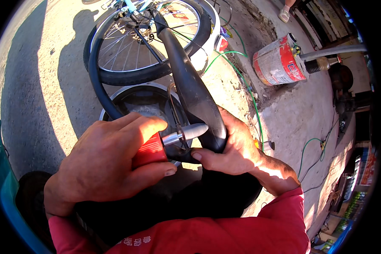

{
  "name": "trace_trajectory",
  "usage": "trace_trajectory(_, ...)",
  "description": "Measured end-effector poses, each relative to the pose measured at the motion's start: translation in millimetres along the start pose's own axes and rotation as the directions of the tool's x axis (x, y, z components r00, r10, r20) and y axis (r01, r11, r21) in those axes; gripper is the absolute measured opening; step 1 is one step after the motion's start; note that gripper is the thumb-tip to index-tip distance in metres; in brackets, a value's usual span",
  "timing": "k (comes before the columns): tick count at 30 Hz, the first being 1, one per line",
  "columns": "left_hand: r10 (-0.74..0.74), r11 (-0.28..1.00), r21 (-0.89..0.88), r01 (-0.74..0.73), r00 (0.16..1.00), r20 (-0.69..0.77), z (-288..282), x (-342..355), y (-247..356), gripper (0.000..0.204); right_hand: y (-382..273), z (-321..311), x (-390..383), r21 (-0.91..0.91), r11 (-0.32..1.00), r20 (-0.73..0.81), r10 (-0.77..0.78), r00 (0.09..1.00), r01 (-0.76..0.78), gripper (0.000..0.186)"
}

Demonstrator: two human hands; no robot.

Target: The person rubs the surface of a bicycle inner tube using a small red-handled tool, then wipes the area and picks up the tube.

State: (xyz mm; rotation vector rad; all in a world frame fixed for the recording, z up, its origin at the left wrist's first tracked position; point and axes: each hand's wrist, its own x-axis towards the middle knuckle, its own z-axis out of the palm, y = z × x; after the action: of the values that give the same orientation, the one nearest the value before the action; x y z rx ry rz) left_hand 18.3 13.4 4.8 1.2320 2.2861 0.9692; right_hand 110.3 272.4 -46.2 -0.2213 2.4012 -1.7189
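My left hand [108, 158] is closed around a red-bodied rotary tool [151, 151]. A metal collar and a grey, bullet-shaped grinding tip [194, 131] stick out of it to the right. The tip lies over or against the black inner tube [194, 91]; whether they touch I cannot tell. My right hand [235, 148] grips the bulging near end of that tube, thumb in front, most fingers hidden behind. The tube loops back to a bicycle wheel [146, 46] at the far side. Below the hands, a round basin [135, 103] with a dark inside is partly covered.
A stained white and red bucket [277, 61] stands at the right, with a bottle [321, 64] beyond it. A green hose [254, 99] winds over the concrete ground. Blue-green cloth or plastic [4, 182] is at the left edge. Another person's foot [284, 15] shows at the top.
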Motion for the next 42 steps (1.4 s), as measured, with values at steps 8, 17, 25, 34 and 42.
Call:
trace_trajectory(8,0.009,1.0,-0.001,-0.009,1.0,-0.024,3.1,2.0,-1.7,0.063,2.9,1.9,2.1,0.017,1.0,0.029,0.025,0.999,-0.026,0.081)
trace_trajectory(17,-0.025,1.0,0.003,0.026,0.993,-0.116,2.9,-2.3,-5.3,0.062,1.9,1.8,0.1,-0.06,0.997,0.005,0.057,0.998,-0.057,0.082)
trace_trajectory(25,0.016,0.998,0.058,-0.009,0.99,-0.139,4.7,-1.8,-6.7,0.066,2.5,4.2,-0.7,-0.062,0.997,0.0,0.051,0.999,-0.051,0.083)
trace_trajectory(34,-0.008,1.0,0.011,0.009,0.995,-0.102,5.0,-0.6,-5.4,0.065,-1.1,4.4,-2.1,-0.069,0.994,0.002,0.091,0.996,-0.091,0.081)
trace_trajectory(42,-0.035,0.999,-0.004,0.035,0.984,-0.174,0.0,-3.6,-3.8,0.058,-2.1,2.9,-1.1,-0.021,0.999,-0.037,0.03,0.999,-0.031,0.08)
